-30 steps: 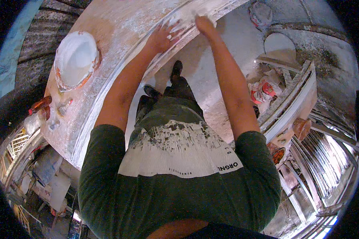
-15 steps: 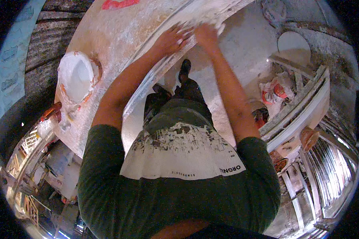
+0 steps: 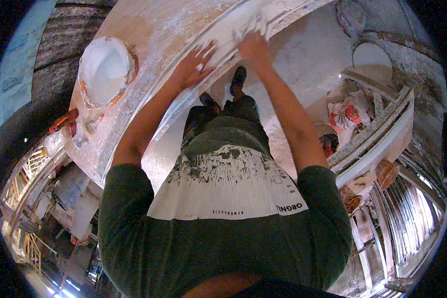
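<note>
A long white plaster moulding (image 3: 222,29) runs along the near edge of the worktable (image 3: 149,37). My left hand (image 3: 193,67) lies over it, fingers spread and whitened with plaster at the tips. Farther right, my right hand (image 3: 254,48) is at the same moulding. Its fingers are smeared by motion and white with plaster, so whether they hold anything cannot be made out. To the left on the table stands a round bucket (image 3: 86,85) with white plaster on its rim and inside.
Below the bucket, an orange-brown object (image 3: 64,120) sits at the table's left end. On the right, a long board (image 3: 382,141) stands above red-and-white bags (image 3: 348,115) on the floor. A pale round disc (image 3: 372,62) lies farther back.
My left hand has slid left along the moulding, away from my right hand, and its fingers have spread. My right hand stays near the same spot, still blurred. The view has shifted slightly.
</note>
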### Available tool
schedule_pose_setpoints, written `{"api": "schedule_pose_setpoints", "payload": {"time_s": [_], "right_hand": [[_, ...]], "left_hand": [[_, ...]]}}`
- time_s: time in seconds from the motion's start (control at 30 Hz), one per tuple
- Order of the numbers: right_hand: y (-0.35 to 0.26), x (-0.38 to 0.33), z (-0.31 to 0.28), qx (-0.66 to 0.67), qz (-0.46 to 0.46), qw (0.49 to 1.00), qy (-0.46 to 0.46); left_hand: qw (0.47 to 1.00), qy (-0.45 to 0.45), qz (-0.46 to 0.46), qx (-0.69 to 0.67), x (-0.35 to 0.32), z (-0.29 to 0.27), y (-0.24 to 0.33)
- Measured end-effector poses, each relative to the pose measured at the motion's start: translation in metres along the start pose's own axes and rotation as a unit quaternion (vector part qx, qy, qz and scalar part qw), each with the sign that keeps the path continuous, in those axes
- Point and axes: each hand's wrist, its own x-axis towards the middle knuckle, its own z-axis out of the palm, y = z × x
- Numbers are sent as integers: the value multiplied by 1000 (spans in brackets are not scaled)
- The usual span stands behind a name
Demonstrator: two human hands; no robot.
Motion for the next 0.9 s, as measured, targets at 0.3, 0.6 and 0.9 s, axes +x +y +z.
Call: {"api": "schedule_pose_setpoints", "payload": {"time_s": [0.3,0.6,0.9], "right_hand": [[-98,-79,24,-90,-193,965,151],[-73,-32,24,-228,-157,953,123],[-212,-128,80,-12,-297,955,21]], "left_hand": [[989,-12,-137,-45,-190,-28,26],[972,3,-237,-5,-303,-24,1],[980,-89,-176,-4,-289,-22,-21]]}}
